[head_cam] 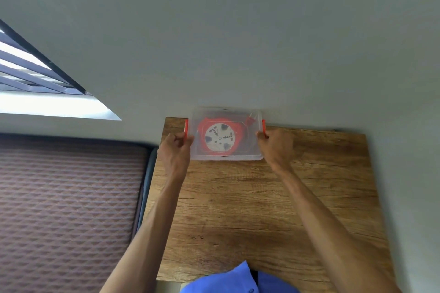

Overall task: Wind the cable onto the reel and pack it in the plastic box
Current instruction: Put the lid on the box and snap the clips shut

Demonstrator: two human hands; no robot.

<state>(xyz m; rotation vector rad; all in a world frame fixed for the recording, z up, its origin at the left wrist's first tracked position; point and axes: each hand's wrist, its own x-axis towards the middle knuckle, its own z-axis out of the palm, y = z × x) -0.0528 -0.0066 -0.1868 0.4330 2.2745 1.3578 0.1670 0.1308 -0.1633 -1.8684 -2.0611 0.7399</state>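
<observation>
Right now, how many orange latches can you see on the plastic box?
2. One latch is on the plastic box's left end, under the left hand's fingers; the other latch is on its right end, at the right hand. None shows elsewhere.

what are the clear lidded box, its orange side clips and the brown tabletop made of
Clear lidded box: looks like translucent, slightly frosted plastic, since the orange cable reel shows through the lid. Orange side clips: probably opaque moulded plastic, smooth and evenly coloured. Brown tabletop: wood or a wood-look laminate with a matt finish; grain lines and knots show, but the picture cannot tell which.
</observation>
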